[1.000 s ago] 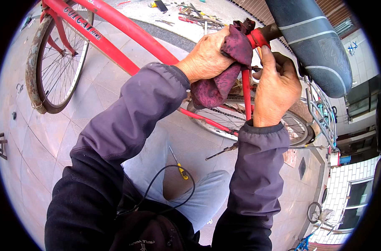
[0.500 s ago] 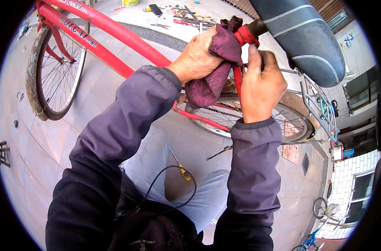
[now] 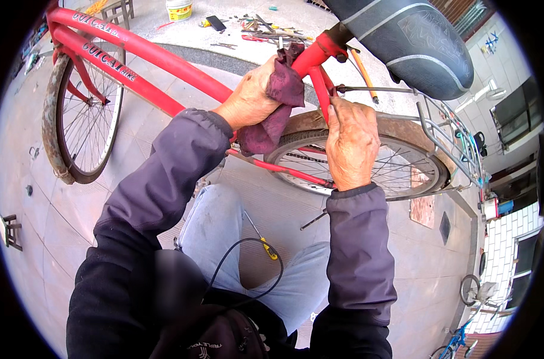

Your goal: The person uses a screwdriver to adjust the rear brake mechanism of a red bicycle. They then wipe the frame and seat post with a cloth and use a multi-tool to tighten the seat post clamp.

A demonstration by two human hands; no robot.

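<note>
A red bicycle frame (image 3: 215,81) stretches across the view in front of me. My left hand (image 3: 251,99) is closed round a dark maroon rag (image 3: 286,81), which hangs beside the frame near the seat tube. With curled fingers, my right hand (image 3: 353,143) grips a thin red tube below the saddle (image 3: 410,45); its fingertips are partly hidden behind the knuckles. The joint under the saddle is uncovered. Behind my right hand is the rear wheel (image 3: 403,170) with a rusty mudguard (image 3: 391,127).
Scattered hand tools (image 3: 272,27) and a phone (image 3: 216,24) lie on the pale raised floor beyond the frame. A yellow-handled screwdriver (image 3: 269,250) is between my knees. The front wheel (image 3: 83,119) stands at left, a rear rack (image 3: 433,122) at right. A small stool (image 3: 10,232) sits far left.
The rag has come off the joint below the saddle and moved left and down with my left hand. My right hand has moved down from the joint onto the thin red tube.
</note>
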